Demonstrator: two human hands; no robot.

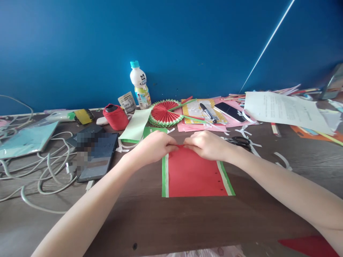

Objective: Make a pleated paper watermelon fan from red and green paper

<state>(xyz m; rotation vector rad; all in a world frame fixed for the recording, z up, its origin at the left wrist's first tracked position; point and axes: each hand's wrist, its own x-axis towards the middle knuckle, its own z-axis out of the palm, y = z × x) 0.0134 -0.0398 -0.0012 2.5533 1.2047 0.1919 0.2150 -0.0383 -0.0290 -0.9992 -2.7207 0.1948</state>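
Blue wall (187, 43) behind a dark wooden table (134, 221). Printed page (281, 109) beyond the sheet and to its right; lettering too small to read. Flat on the table, between the forearms: red sheet (193, 175), bordered in white and green along both sides. Beyond the sheet, slightly left: pleated red-and-green fan (164, 110); farther left, bottle (143, 94). Phone (93, 171) left of the sheet, screen partly blurred out. At the sheet's far edge, close together: left hand (157, 146) and right hand (207, 144), both pinching red paper between thumb and curled fingers. Step in hand, by judgement: turning or creasing that edge; called for, level alignment and even finger pressure. Hidden under the fingers: most of the far edge, hence fold depth uncertain. Scissors (242, 141) right of the sheet, partly covered by the right hand. Smallest: dark marks (219, 181) near the sheet's right border.
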